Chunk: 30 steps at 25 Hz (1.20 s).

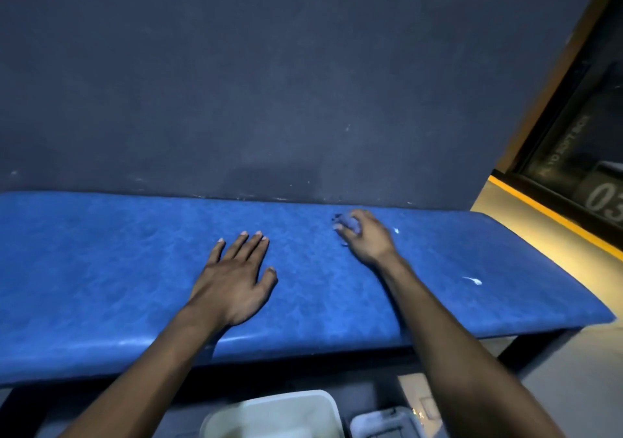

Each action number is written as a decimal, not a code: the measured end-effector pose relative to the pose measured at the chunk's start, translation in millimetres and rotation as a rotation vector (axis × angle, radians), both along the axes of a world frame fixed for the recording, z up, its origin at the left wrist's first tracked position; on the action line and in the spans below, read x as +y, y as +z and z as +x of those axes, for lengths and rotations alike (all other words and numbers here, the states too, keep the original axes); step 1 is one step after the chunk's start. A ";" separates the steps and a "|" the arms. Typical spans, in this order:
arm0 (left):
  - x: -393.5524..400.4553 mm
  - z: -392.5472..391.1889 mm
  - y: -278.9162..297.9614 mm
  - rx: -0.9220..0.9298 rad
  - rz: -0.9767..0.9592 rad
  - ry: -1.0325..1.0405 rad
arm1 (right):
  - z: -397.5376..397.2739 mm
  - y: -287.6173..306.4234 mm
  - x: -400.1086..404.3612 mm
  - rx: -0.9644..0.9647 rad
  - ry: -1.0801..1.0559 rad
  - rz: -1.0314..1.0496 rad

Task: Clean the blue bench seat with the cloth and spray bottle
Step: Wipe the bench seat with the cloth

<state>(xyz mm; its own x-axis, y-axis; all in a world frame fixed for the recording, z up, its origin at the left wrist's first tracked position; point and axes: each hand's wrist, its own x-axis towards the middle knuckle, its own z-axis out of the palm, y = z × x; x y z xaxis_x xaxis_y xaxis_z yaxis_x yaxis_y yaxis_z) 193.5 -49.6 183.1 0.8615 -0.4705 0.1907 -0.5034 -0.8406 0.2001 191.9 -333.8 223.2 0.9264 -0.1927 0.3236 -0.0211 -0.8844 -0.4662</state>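
- Hands over the blue bench seat point(101, 269), seen from my head looking down.
- My left hand point(236, 279) lies flat on the vinyl, fingers straight.
- My right hand point(364, 233) curls around the crumpled cloth point(347, 223), pressing it near the back edge.
- White smears point(473, 280) sit well to the right, unwiped.
- Spray bottle: not visible.
- Risk, I judge: my short strokes miss those smears; my braced palm leaves prints.

mottled blue bench seat point(101, 269), dark grey wall point(236, 66)
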 end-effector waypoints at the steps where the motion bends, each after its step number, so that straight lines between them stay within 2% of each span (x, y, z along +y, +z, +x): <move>1: 0.4 0.4 0.2 -0.002 0.000 -0.007 | 3.3 -1.9 18.1 -0.001 0.097 -0.001; 4: 1.9 0.6 0.2 0.005 0.008 -0.022 | -54.8 -4.4 52.2 0.039 0.356 -0.046; 7: 2.5 1.2 0.0 0.004 0.011 -0.025 | -110.1 -1.4 18.0 0.039 0.392 -0.039; 11: 2.6 1.1 -0.9 0.012 0.018 -0.026 | -82.4 -5.3 -26.8 -0.005 0.068 -0.064; 13: 2.5 1.0 1.0 0.005 0.016 -0.038 | -56.7 -3.9 -33.9 0.030 -0.009 0.015; 17: 2.6 -2.0 3.1 0.002 0.032 -0.139 | -22.8 12.3 -78.3 -0.090 -0.209 0.066; 21: 3.0 -4.6 6.2 -0.003 0.052 -0.260 | 1.0 -3.3 -110.9 0.055 -0.324 0.017; 23: 4.7 -5.8 8.0 0.006 0.052 -0.303 | -7.1 -7.7 -99.7 0.117 -0.212 -0.072; 27: 5.8 -8.6 11.4 0.016 0.067 -0.353 | -86.0 -1.0 -54.1 0.045 0.181 -0.070; 29: 6.6 -8.5 11.5 0.014 0.075 -0.362 | -107.3 -3.1 -63.2 0.054 0.261 -0.075; 30: 7.5 -8.2 11.3 0.013 0.078 -0.363 | -106.3 -1.9 -70.9 0.050 0.235 -0.102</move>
<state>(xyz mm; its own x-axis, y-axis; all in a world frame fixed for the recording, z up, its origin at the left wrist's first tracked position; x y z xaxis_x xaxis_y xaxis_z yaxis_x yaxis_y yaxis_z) 185.2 -42.0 194.4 0.6382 -0.7584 0.1327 -0.7692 -0.6210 0.1506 85.6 -404.7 221.3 0.9571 0.0610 0.2832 0.1699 -0.9102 -0.3778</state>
